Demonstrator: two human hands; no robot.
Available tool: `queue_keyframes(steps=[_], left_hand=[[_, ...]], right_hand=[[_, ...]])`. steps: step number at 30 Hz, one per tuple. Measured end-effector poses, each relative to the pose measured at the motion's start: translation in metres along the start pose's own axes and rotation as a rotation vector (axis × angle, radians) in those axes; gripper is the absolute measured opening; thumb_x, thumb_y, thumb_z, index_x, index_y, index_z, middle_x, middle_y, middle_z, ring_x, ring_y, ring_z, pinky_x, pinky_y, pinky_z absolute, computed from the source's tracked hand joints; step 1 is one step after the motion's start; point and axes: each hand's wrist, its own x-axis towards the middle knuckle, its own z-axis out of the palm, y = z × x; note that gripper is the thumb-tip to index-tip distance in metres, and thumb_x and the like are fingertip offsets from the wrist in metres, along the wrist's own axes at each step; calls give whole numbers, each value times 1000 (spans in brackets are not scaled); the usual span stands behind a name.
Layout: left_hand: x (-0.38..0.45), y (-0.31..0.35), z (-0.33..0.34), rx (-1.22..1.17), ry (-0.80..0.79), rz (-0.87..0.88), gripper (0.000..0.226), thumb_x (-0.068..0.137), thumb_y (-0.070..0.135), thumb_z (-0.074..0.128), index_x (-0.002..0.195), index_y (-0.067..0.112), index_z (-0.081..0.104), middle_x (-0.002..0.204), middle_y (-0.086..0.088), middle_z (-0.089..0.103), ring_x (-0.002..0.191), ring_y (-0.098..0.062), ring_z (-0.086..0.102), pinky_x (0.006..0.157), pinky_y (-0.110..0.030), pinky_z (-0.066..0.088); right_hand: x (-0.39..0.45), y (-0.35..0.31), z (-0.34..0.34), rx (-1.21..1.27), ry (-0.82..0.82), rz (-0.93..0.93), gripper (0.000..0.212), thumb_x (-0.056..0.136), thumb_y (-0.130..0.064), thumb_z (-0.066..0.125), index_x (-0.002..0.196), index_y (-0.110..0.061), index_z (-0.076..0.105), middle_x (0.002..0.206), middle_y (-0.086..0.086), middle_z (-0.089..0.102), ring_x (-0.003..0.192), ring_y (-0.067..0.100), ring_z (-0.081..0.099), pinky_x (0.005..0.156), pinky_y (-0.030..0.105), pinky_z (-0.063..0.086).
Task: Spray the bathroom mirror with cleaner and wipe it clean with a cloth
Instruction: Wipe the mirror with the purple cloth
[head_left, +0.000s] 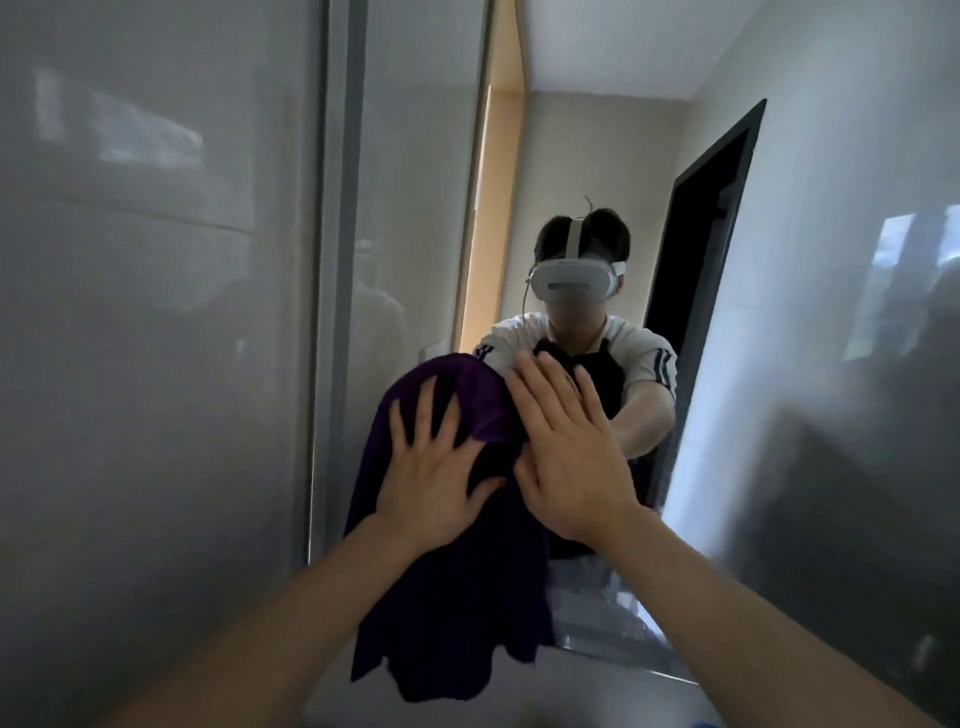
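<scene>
Left hand, fingers spread flat, and right hand, fingers straight together, both press the dark purple terry cloth against the wall mirror.

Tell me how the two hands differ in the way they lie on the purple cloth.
The left hand lies lower with fingers spread wide, wholly on the purple cloth. The right hand reaches higher with fingers close together, at the cloth's right edge. Both are flat and open, palms pressing toward the mirror.
</scene>
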Motion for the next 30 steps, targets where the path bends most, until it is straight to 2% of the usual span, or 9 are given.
queue_keyframes(steps=[3, 7, 10, 13, 16, 20, 22, 25, 30], left_hand=[[5, 10, -8, 34, -32, 53, 84, 89, 63, 55, 158, 30, 20, 165, -21, 26, 153, -51, 9, 117, -75, 9], [24, 48, -15, 113, -26, 226, 84, 82, 64, 70, 150, 28, 35, 158, -22, 42, 146, -52, 18, 109, -78, 23], [39, 85, -21, 147, -61, 312, 78, 91, 67, 54, 158, 32, 31, 167, -18, 27, 151, -49, 1, 113, -75, 2], [52, 112, -30, 165, -105, 457, 77, 97, 66, 45, 162, 34, 19, 173, -9, 5, 156, -45, -10, 114, -71, -15], [69, 121, -52, 183, -104, 656, 73, 95, 57, 54, 158, 31, 31, 172, -4, 14, 157, -39, 6, 120, -70, 6], [93, 105, -86, 72, -101, 768, 79, 88, 33, 63, 160, 27, 29, 167, 3, 31, 150, -23, 22, 117, -48, 30], [94, 96, -92, 64, -58, 759, 80, 83, 23, 74, 155, 21, 38, 159, -3, 41, 143, -25, 35, 111, -42, 43], [84, 78, -90, 71, 64, 530, 77, 75, 25, 82, 142, 16, 46, 144, -13, 45, 132, -35, 41, 99, -53, 52], [92, 48, -92, 61, 103, 260, 106, 72, 54, 82, 155, 25, 23, 163, -19, 25, 150, -53, 18, 110, -74, 31]], right_hand=[[-77, -5, -6, 111, -39, 127, 75, 78, -24, 49, 150, -5, 44, 162, 14, 35, 150, 31, 33, 121, 54, 28], [-144, -10, -17, 140, -165, 236, 74, 62, -15, 60, 135, -5, 60, 146, 13, 53, 127, 33, 59, 98, 51, 53], [-151, -19, -22, 179, -180, 280, 76, 53, -11, 73, 129, -2, 66, 139, 15, 60, 117, 31, 66, 94, 44, 58], [-150, -21, -23, 231, -163, 347, 84, 56, -8, 72, 138, -1, 58, 146, 16, 53, 124, 29, 61, 106, 38, 50], [-146, -21, -21, 312, -128, 449, 88, 71, -10, 56, 156, -4, 34, 162, 14, 30, 147, 28, 35, 123, 40, 28], [-124, -15, -11, 218, -85, 512, 89, 83, -21, 54, 160, -14, 10, 170, 16, 10, 154, 36, 17, 124, 55, 21], [-107, -13, -6, 132, -105, 570, 93, 87, -33, 58, 161, -18, 3, 171, 15, 7, 155, 40, 14, 121, 65, 21], [-86, -10, 3, 0, -123, 545, 104, 81, -56, 69, 163, -18, 18, 161, 21, 35, 145, 51, 33, 114, 75, 23], [-48, 28, -7, -128, -55, 324, 95, 77, -77, 57, 158, -36, 30, 144, 13, 56, 136, 48, 41, 116, 77, 12]])
